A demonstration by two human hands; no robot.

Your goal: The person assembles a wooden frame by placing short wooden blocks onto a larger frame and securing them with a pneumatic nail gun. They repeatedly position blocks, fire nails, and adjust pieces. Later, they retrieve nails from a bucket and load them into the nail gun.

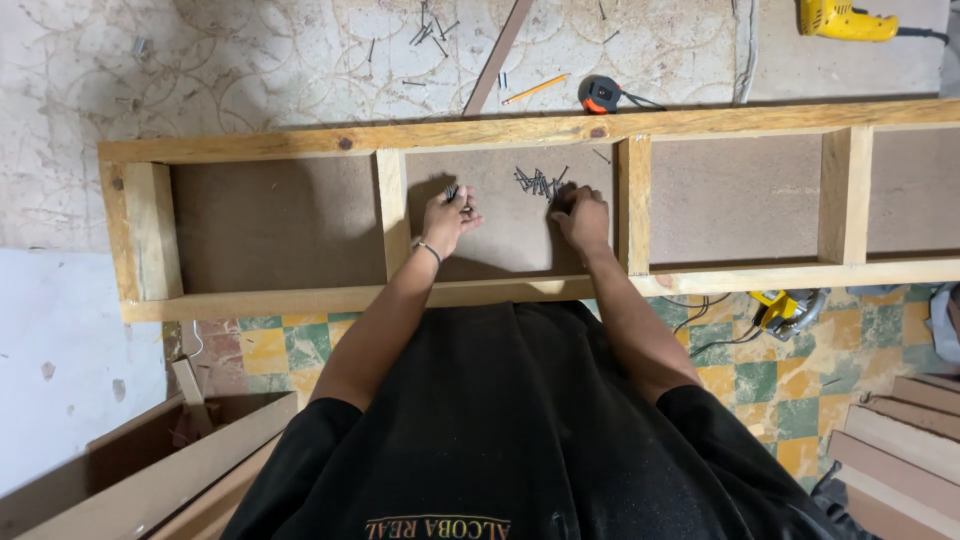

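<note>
Reaching into the wooden frame [520, 132]: right hand [583, 216] fingers touch the nail pile [538, 182] at its 11 o'clock, grip unclear; left hand [447, 215] pinches several nails. Uncountable; two hands.

Both hands [515, 215] outstretched (fingers curled)

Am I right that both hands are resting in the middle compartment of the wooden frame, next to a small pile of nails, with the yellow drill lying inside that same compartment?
Not quite. In the head view the yellow drill lies on the floor beyond the wooden frame, at the top right. The rest stands: left hand and right hand rest in the middle compartment beside the nails.
</note>
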